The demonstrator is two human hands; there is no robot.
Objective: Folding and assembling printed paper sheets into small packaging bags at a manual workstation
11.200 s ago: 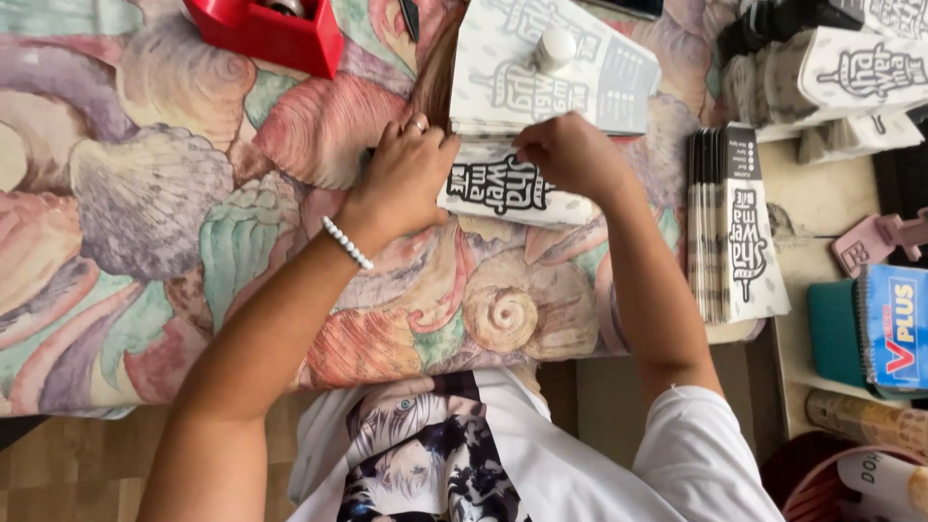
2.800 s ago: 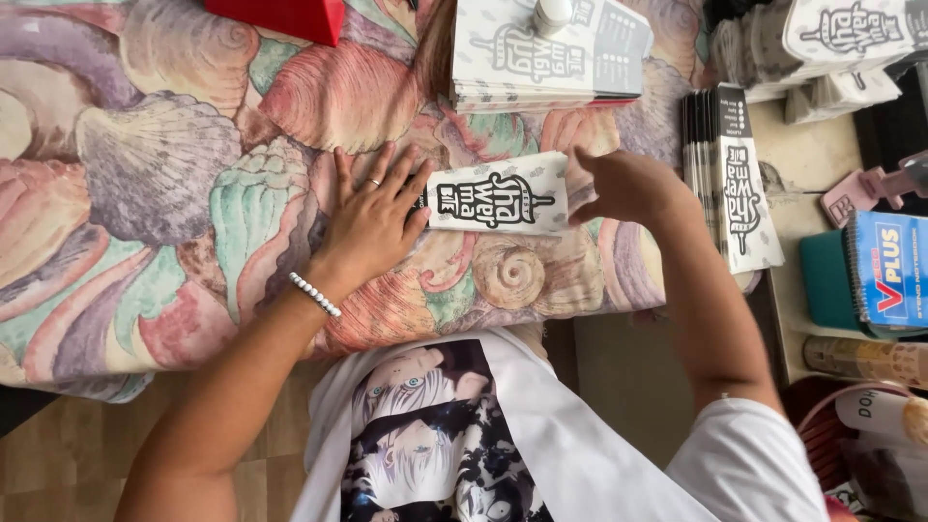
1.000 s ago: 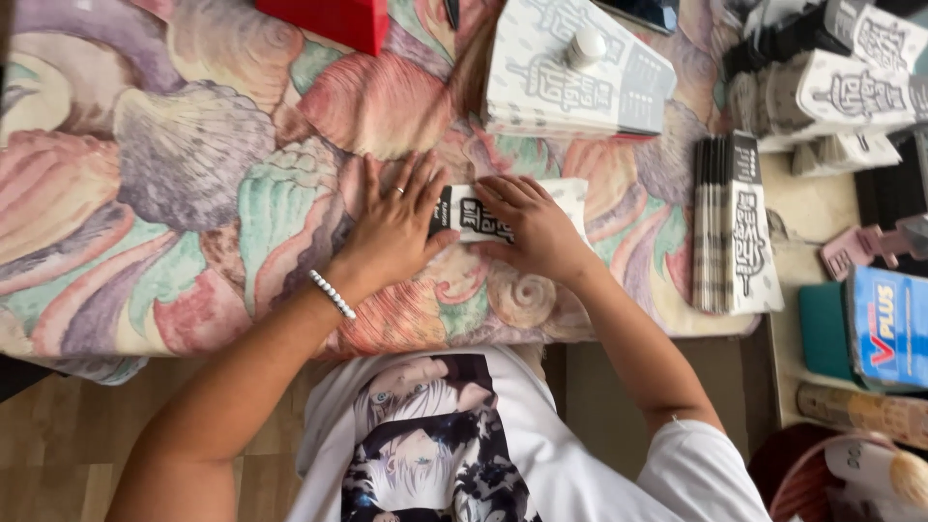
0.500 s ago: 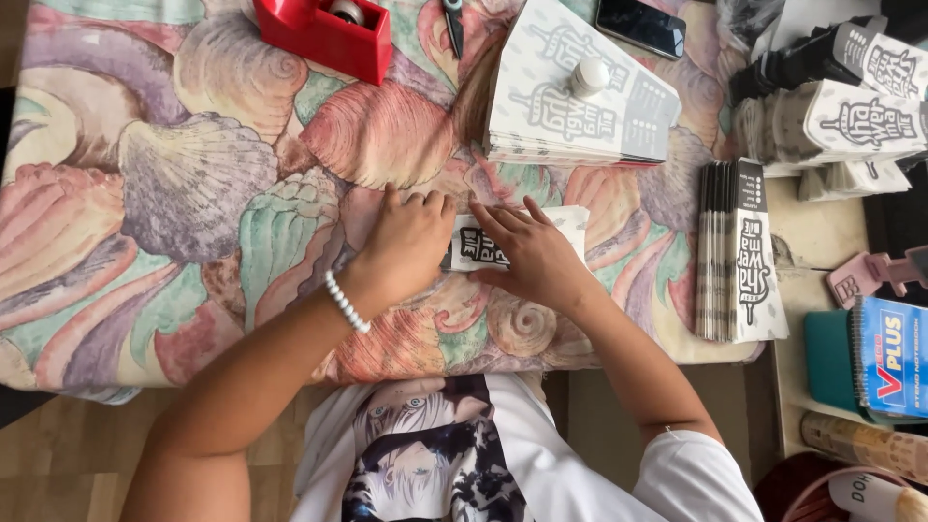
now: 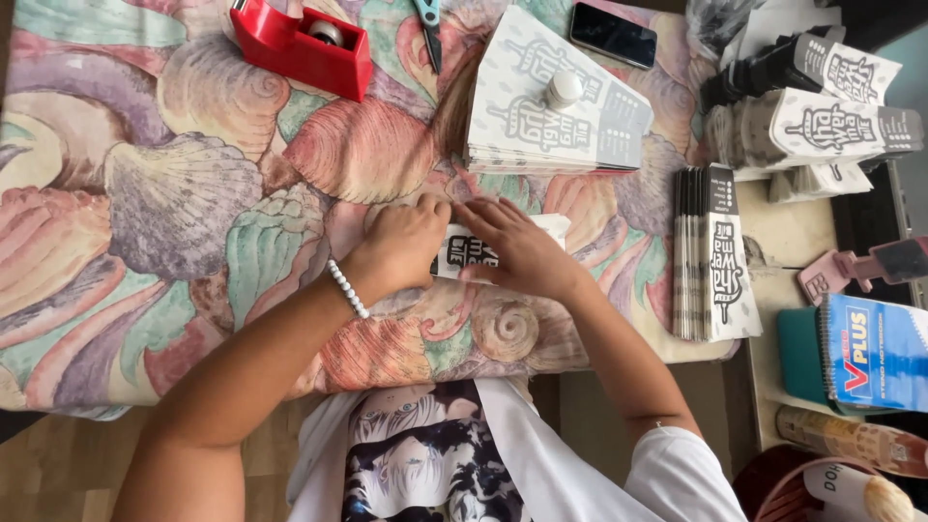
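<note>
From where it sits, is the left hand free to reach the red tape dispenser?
Probably yes. The left hand presses on the printed card, holding nothing, and only bare tablecloth lies between it and the tape dispenser.

A home craft table: seashell-patterned tablecloth point(image 5: 174, 193), red tape dispenser point(image 5: 302, 39), stacks of printed paper sleeves point(image 5: 556, 106), wooden floor point(image 5: 58, 474)

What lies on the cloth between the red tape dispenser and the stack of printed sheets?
In the head view, scissors lie between the tape dispenser and the stack, on the shell-patterned cloth.
</note>
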